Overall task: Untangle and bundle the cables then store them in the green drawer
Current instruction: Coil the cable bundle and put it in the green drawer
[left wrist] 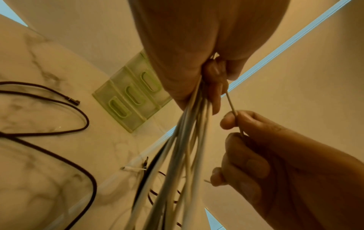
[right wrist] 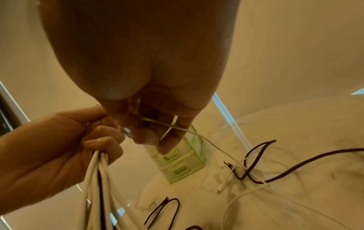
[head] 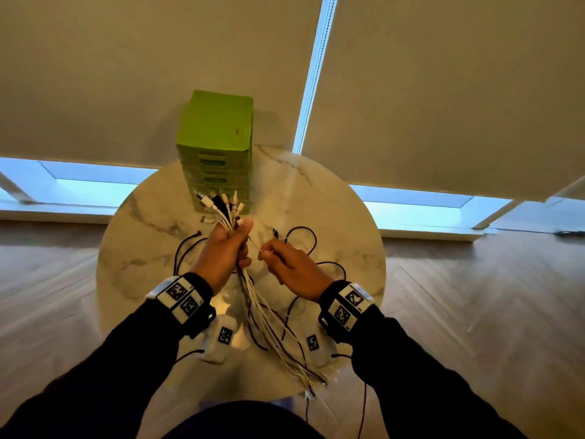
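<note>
My left hand (head: 235, 245) grips a bundle of white and black cables (head: 253, 299) upright above the table. The plugs (head: 221, 204) fan out above the fist and the tails trail toward the table's near edge. Just to its right, my right hand (head: 269, 251) pinches a thin white cable (right wrist: 187, 130) that runs down to the table. In the left wrist view the bundle (left wrist: 187, 140) hangs from the left hand (left wrist: 208, 87), and the right hand (left wrist: 236, 124) holds a thin strand (left wrist: 233, 109). The green drawer unit (head: 215, 147) stands at the table's far side, its drawers closed.
Loose dark cables (head: 304, 236) lie on the round marble table (head: 348, 248) on both sides of my hands, along with a loose white cable end (right wrist: 222, 186). Wood floor surrounds the table. A blind-covered window rises behind the drawer unit.
</note>
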A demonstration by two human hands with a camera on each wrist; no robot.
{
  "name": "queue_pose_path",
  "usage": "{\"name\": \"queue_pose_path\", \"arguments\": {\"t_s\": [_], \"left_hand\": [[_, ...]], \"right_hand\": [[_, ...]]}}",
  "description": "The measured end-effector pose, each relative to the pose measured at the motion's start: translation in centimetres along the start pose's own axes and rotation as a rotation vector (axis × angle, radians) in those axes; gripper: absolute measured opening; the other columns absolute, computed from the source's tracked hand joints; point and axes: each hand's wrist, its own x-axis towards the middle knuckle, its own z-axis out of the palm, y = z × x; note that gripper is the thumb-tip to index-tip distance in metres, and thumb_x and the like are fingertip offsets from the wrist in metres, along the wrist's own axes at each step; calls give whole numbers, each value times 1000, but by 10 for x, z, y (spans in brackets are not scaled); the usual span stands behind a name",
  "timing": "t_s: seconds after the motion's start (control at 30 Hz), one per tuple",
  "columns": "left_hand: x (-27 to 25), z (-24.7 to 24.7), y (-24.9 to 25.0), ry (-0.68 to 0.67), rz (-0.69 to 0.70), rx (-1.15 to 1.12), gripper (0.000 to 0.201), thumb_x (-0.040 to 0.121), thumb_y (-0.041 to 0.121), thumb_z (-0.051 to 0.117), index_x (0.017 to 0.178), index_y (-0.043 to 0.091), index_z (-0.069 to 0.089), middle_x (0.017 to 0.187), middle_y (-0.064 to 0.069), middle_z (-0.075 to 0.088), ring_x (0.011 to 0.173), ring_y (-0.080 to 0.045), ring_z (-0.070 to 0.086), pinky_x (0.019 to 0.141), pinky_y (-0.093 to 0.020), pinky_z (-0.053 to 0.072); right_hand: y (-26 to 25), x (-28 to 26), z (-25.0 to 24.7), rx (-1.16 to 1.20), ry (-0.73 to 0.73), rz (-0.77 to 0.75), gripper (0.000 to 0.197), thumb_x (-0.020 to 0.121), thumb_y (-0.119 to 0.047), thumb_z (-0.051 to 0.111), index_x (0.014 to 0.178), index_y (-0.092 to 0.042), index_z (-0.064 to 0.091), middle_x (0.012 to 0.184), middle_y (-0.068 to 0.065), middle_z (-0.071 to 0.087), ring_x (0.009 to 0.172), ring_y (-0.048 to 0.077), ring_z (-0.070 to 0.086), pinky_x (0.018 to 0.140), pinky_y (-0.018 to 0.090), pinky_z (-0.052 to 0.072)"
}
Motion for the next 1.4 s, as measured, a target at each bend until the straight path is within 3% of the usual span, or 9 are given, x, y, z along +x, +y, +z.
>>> {"name": "queue_pose_path", "arguments": {"t_s": [0.17, 0.3, 0.43, 0.53, 0.67, 0.8, 0.93, 1.2, 1.4], "left_hand": [[-8, 11, 6, 56, 27, -17, 32, 105, 31, 52, 76, 24, 40, 60, 6, 23, 49, -11, 24, 46, -25, 32], [-12, 12, 8, 79, 50, -41, 32, 106, 31, 51, 77, 23, 41, 60, 8, 24, 48, -9, 24, 44, -24, 31], [-14, 14, 6, 72, 55, -36, 30, 105, 34, 52, 80, 22, 41, 63, 6, 22, 51, -11, 23, 46, -25, 29], [-15, 16, 4, 73, 17, -60, 24, 104, 39, 52, 94, 19, 44, 64, 6, 23, 52, -11, 24, 47, -25, 28], [-17, 21, 1, 56, 1, -55, 26, 104, 37, 53, 85, 23, 43, 64, 7, 24, 51, -9, 24, 48, -25, 28], [-18, 27, -1, 50, -27, -48, 29, 103, 40, 53, 83, 24, 40, 68, 5, 24, 52, -10, 24, 50, -26, 29], [-22, 31, 3, -6, -69, -115, 38, 94, 56, 61, 97, 21, 46, 69, 7, 28, 55, -10, 26, 55, -29, 28], [-23, 32, 2, -50, -59, -20, 61, 77, 80, 62, 90, 21, 54, 86, -12, 51, 86, -29, 50, 79, -47, 43], [-20, 28, 0, -22, -58, 24, 48, 94, 66, 53, 86, 19, 50, 72, -7, 49, 78, -26, 49, 72, -44, 44]], "right_hand": [[-8, -12, 6, -63, 88, -76, 26, 107, -35, 44, 120, -19, 59, 79, 2, 62, 72, 16, 57, 72, 35, 46], [-10, -22, 8, -55, 100, -61, 29, 106, -37, 44, 127, -24, 59, 86, -9, 65, 77, 7, 60, 78, 35, 52], [-13, -25, 3, -56, 173, -46, 26, 107, -29, 44, 121, -15, 61, 76, -24, 57, 70, -6, 55, 68, 12, 39], [-15, -21, -5, -13, 288, -27, 22, 107, -31, 44, 112, -18, 60, 67, -11, 55, 57, 4, 48, 61, 22, 40], [-19, -15, -18, 7, 380, -26, 19, 107, -38, 41, 108, -27, 57, 75, 8, 64, 58, 19, 50, 63, 37, 48], [-25, -11, -30, 123, 526, 7, 15, 106, -33, 42, 103, -24, 53, 58, -3, 44, 53, 14, 37, 53, 36, 34], [-29, -14, -19, 0, 321, -29, 15, 106, -35, 43, 102, -24, 53, 63, 1, 56, 55, 17, 46, 60, 39, 45], [-37, -19, 1, -63, 182, 7, 18, 107, -31, 42, 108, -19, 55, 86, -7, 68, 60, -6, 56, 60, 12, 38], [-36, -17, 3, -77, 151, 2, 20, 107, -31, 43, 109, -16, 56, 90, -1, 68, 61, -5, 56, 59, 12, 38]]}}
